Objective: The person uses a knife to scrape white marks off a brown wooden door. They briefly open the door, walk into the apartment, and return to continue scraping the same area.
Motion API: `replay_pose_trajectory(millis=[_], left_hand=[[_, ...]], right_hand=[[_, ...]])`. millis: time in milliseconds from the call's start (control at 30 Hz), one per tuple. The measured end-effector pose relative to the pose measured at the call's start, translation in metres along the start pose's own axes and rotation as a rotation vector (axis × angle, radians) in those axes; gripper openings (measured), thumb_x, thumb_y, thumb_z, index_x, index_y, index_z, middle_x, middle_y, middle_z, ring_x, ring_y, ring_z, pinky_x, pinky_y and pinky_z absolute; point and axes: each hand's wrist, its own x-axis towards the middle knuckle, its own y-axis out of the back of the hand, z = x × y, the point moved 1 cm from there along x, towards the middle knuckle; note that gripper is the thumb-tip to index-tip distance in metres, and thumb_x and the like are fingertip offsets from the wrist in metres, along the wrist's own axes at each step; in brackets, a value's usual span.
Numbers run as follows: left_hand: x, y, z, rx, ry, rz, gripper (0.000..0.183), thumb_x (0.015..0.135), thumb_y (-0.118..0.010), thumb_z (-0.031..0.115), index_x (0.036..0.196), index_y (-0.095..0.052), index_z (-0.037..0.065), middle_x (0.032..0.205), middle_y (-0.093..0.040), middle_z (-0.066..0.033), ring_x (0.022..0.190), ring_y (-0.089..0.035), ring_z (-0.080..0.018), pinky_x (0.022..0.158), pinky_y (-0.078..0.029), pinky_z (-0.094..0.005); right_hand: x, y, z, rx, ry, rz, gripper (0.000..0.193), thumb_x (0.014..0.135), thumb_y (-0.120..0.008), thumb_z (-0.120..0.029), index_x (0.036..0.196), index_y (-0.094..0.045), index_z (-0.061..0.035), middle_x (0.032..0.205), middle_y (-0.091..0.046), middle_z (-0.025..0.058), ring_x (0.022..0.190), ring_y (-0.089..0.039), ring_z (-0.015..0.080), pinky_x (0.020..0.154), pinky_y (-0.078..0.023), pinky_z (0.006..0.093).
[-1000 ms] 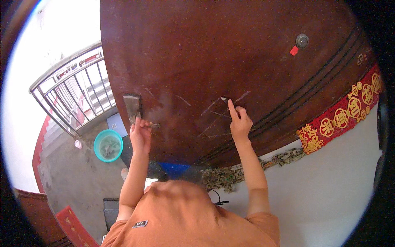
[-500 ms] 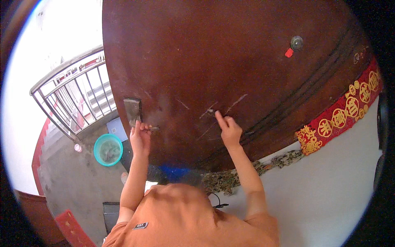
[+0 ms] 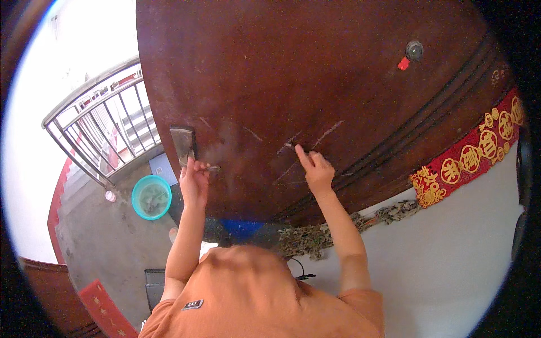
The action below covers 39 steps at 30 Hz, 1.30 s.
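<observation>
A dark red-brown door [image 3: 270, 67] fills the upper middle of the head view, with several pale scratch-like streaks on it. My right hand [image 3: 318, 170] points with its index finger, the other fingers curled. Its fingertip is at a small whitish smear [image 3: 289, 145] on the door. My left hand [image 3: 194, 179] is at the door's left edge, just below a grey metal plate [image 3: 183, 141]. Its fingers are closed on a slim metal bar that looks like the door handle [image 3: 214, 168]; they cover most of it.
A turquoise basin [image 3: 151, 198] with water stands on the grey floor at left, near a pink-and-white cup [image 3: 110, 196]. Behind are a metal stair railing [image 3: 84, 107] and steps. Dried plants [image 3: 315, 236] and a red-and-gold banner [image 3: 468, 152] line the right. A round fitting [image 3: 414, 50] sits on the door.
The view has shifted slightly, so the basin and banner appear a little displaced. Both hands keep nearly the same places on the door, with the right fingertip still by the smear.
</observation>
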Motion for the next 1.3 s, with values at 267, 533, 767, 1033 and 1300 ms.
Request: replay_pose_trajectory(millis=[267, 533, 767, 1033, 1300], left_hand=[[0.002, 0.003, 0.001, -0.025, 0.035, -0.003, 0.014, 0.098, -0.059, 0.018, 0.102, -0.049, 0.009, 0.076, -0.048, 0.0006, 0.076, -0.051, -0.0157, 0.078, -0.045, -0.0348], [0.001, 0.004, 0.001, -0.039, 0.028, 0.006, 0.015, 0.097, -0.059, 0.017, 0.097, -0.048, 0.008, 0.075, -0.050, -0.0003, 0.077, -0.054, -0.0187, 0.073, -0.045, -0.0342], [-0.002, -0.001, 0.002, -0.033, 0.016, 0.031, 0.014, 0.098, -0.058, 0.017, 0.096, -0.048, 0.008, 0.076, -0.051, -0.0009, 0.076, -0.054, -0.0184, 0.076, -0.046, -0.0354], [-0.003, 0.000, 0.002, -0.041, 0.027, 0.019, 0.013, 0.098, -0.058, 0.018, 0.097, -0.049, 0.008, 0.076, -0.051, -0.0008, 0.077, -0.054, -0.0179, 0.079, -0.046, -0.0358], [-0.001, -0.003, 0.000, -0.021, 0.020, 0.014, 0.014, 0.098, -0.059, 0.018, 0.096, -0.049, 0.008, 0.076, -0.050, -0.0008, 0.076, -0.053, -0.0178, 0.078, -0.046, -0.0364]], right_hand=[[0.006, 0.000, 0.007, -0.002, -0.040, -0.080, 0.057, 0.075, -0.067, -0.002, 0.126, -0.066, -0.0267, 0.082, -0.058, 0.0016, 0.064, -0.058, 0.0156, 0.053, -0.049, 0.0266], [0.019, 0.008, 0.008, -0.063, 0.002, 0.032, 0.059, 0.074, -0.065, 0.001, 0.126, -0.066, -0.0257, 0.084, -0.059, 0.0008, 0.065, -0.058, 0.0155, 0.052, -0.049, 0.0267], [0.024, 0.020, 0.003, -0.101, -0.083, 0.012, 0.059, 0.074, -0.065, 0.002, 0.127, -0.066, -0.0247, 0.085, -0.058, 0.0011, 0.062, -0.058, 0.0159, 0.050, -0.047, 0.0271], [0.023, 0.017, 0.006, -0.040, -0.075, 0.039, 0.056, 0.079, -0.064, 0.004, 0.127, -0.066, -0.0231, 0.085, -0.058, 0.0022, 0.062, -0.057, 0.0156, 0.050, -0.048, 0.0263], [0.005, 0.004, 0.001, -0.042, -0.080, -0.001, 0.057, 0.077, -0.064, 0.000, 0.128, -0.065, -0.0249, 0.085, -0.058, 0.0039, 0.064, -0.058, 0.0181, 0.052, -0.049, 0.0289]])
